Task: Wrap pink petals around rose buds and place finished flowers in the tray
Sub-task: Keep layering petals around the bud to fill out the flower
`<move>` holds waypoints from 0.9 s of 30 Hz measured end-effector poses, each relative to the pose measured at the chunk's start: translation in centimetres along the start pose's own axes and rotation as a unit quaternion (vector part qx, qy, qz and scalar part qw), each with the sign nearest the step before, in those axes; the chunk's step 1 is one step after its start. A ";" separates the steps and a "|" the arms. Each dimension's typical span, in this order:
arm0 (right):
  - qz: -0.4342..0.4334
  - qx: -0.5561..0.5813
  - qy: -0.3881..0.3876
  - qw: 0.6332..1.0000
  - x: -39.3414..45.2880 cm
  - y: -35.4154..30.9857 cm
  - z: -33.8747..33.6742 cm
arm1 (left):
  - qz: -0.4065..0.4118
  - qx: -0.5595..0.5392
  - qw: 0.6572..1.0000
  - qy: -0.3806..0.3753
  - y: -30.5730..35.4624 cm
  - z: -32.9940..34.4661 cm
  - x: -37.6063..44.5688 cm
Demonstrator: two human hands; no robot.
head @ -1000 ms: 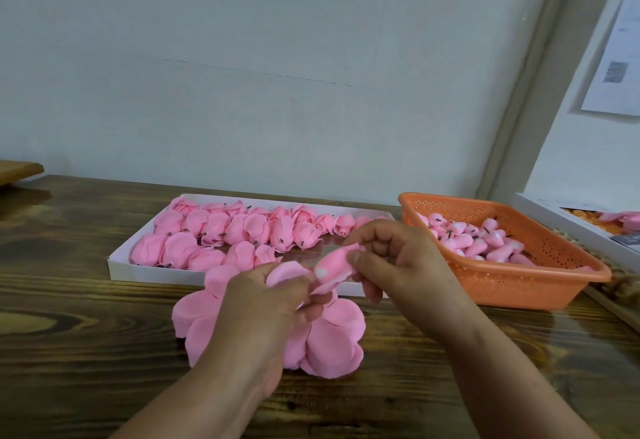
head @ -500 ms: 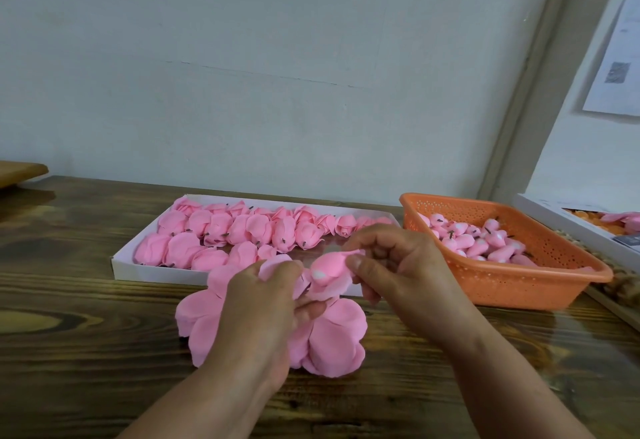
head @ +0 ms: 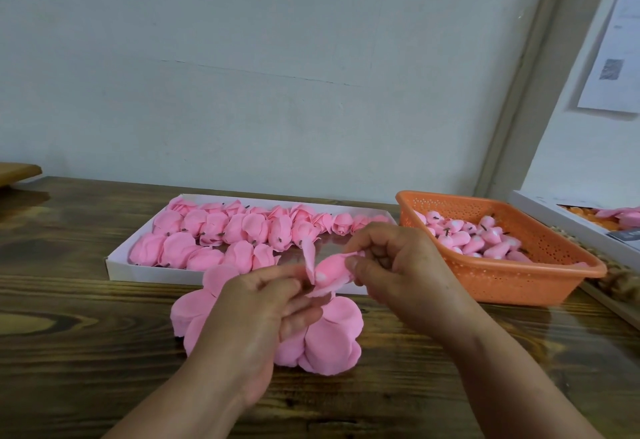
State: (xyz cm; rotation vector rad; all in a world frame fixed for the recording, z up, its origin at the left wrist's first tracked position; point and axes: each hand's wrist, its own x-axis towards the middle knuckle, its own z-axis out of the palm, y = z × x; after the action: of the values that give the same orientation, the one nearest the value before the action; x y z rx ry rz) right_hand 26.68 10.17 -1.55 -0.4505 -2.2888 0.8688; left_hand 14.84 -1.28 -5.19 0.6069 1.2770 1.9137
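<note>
Above the near edge of the tabletop [head: 86, 352], two hands are working together on one flower. Right hand [head: 398, 265] is pinching a rose bud [head: 330, 267] by its far end, holding it level, probably so the bud can be turned. Left hand [head: 263, 303] is curling its fingers on a pink petal [head: 309, 258], standing it up against the bud, seemingly to start a wrap. Directly beneath the hands, a loose pile of petals [head: 329, 338] is lying within easy reach; roughly seven or eight are showing, the rest hidden by the left hand. Behind it, one white tray [head: 117, 270] is holding finished flowers in two rough rows, some twenty-odd, with its right end still bare. One orange basket [head: 519, 282] to the right is holding unwrapped buds, about twenty, too tangled for an exact count. One further box [head: 540, 210] is sitting at far right, mostly cut off.
</note>
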 end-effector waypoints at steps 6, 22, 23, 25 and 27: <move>-0.006 -0.018 -0.032 0.999 -0.1 -0.4 0.2 | 0.029 0.069 0.997 0.001 0.0 0.0 0.1; 0.002 0.057 -0.186 0.981 0.2 -1.0 -0.9 | 0.007 0.175 0.971 -0.161 0.8 -0.8 -0.1; 0.003 0.061 -0.186 0.981 0.2 -0.9 -0.8 | 0.007 0.183 0.969 -0.163 0.9 -0.9 -0.1; 0.004 0.061 -0.188 0.980 0.2 -0.9 -0.7 | -0.001 0.186 0.970 -0.159 1.1 -1.0 0.0; 0.006 0.057 -0.190 0.980 0.2 -0.8 -0.6 | -0.013 0.183 0.971 -0.152 1.1 -1.0 0.0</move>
State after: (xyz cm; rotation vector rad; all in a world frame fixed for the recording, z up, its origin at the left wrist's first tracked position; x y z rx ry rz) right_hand 26.85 9.94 -0.55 -0.2639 -2.5613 1.1687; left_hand 13.77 -2.15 -4.53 1.0228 1.4329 1.4970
